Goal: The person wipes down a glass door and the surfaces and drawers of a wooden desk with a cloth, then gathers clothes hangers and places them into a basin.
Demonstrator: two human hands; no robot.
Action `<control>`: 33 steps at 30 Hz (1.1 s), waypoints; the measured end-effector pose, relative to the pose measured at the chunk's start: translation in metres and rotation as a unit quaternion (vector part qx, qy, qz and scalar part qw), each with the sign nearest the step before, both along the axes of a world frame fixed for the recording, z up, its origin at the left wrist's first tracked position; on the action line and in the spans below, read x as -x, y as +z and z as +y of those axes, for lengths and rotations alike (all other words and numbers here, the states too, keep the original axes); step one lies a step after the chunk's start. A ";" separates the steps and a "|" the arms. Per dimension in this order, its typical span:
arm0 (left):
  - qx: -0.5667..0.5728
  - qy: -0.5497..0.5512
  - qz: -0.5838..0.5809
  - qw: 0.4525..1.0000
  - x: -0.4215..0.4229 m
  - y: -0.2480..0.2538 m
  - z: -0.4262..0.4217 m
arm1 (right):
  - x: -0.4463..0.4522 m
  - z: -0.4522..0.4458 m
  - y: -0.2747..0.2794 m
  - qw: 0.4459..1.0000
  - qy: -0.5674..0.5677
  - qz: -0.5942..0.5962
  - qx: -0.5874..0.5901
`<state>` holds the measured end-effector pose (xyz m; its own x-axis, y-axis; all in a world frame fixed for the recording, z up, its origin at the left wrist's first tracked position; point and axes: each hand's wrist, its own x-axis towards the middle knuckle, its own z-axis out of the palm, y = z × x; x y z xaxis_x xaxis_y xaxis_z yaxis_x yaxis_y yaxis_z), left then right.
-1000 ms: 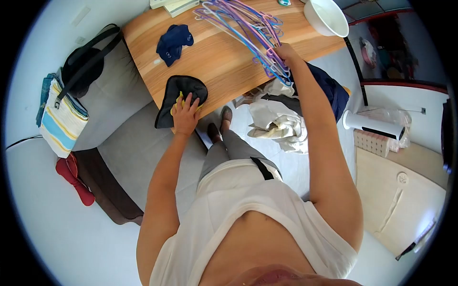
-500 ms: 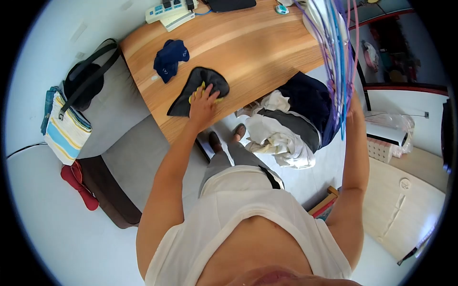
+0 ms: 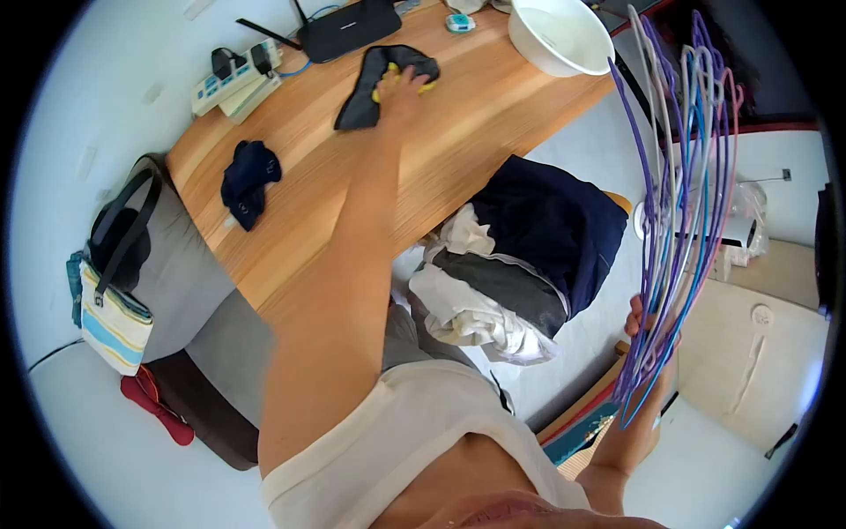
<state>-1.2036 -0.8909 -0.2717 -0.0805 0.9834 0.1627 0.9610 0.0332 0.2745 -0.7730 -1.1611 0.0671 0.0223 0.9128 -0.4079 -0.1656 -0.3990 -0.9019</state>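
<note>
a: what is the left hand (image 3: 404, 88) doing?

b: its fingers are fanning over a dark cloth with yellow parts (image 3: 359, 106); blur is hiding whether they are pinching it. the cloth is lying on the far part of the wooden table (image 3: 498, 93), near the black router (image 3: 352, 33).

a: and the right hand (image 3: 641, 319)?

b: it is clasping a bundle of hangers (image 3: 687, 176), which is standing out past the table, with the clothes pile (image 3: 542, 225) sitting between the arms.

a: what is newly changing?

b: the cloth is passing from the near edge toward the router; the hand's work is apparently reaching a farther stretch of tabletop.

a: what else is differing from the earlier frame?

b: the hangers are no longer crossing the white bowl (image 3: 533, 55); they are hanging farther rightward. the navy cloth (image 3: 249, 183) is staying on the table.
</note>
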 end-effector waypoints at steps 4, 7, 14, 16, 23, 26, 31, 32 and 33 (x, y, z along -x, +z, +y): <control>0.042 -0.156 -0.033 0.986 -0.085 0.012 -0.007 | -0.011 -0.031 0.002 0.999 -0.038 -0.021 -0.007; -0.011 -0.208 -0.092 0.974 -0.103 0.008 -0.054 | -0.001 -0.045 0.014 0.993 -0.049 -0.109 -0.019; 0.001 -0.299 -0.121 0.947 -0.034 0.028 -0.188 | -0.013 -0.095 0.004 0.987 -0.142 -0.055 -0.048; 0.024 -0.282 -0.128 0.950 -0.003 0.028 -0.238 | -0.027 -0.103 0.001 0.983 -0.167 -0.075 -0.014; 0.001 -0.098 -0.058 0.994 0.062 0.044 -0.402 | -0.053 -0.103 -0.004 0.989 -0.140 -0.052 -0.023; -0.042 0.048 0.054 0.997 0.060 0.029 -0.455 | -0.069 -0.101 -0.003 0.989 -0.132 -0.033 -0.048; 0.040 0.228 0.060 0.971 0.042 0.033 -0.456 | -0.134 -0.099 -0.005 0.993 -0.089 -0.040 -0.070; 0.064 0.270 0.041 0.960 0.042 0.035 -0.445 | -0.149 -0.098 -0.006 0.991 -0.104 -0.049 -0.066; 0.088 0.312 0.020 0.946 0.044 0.035 -0.434 | -0.170 -0.097 -0.007 0.992 -0.088 -0.053 -0.068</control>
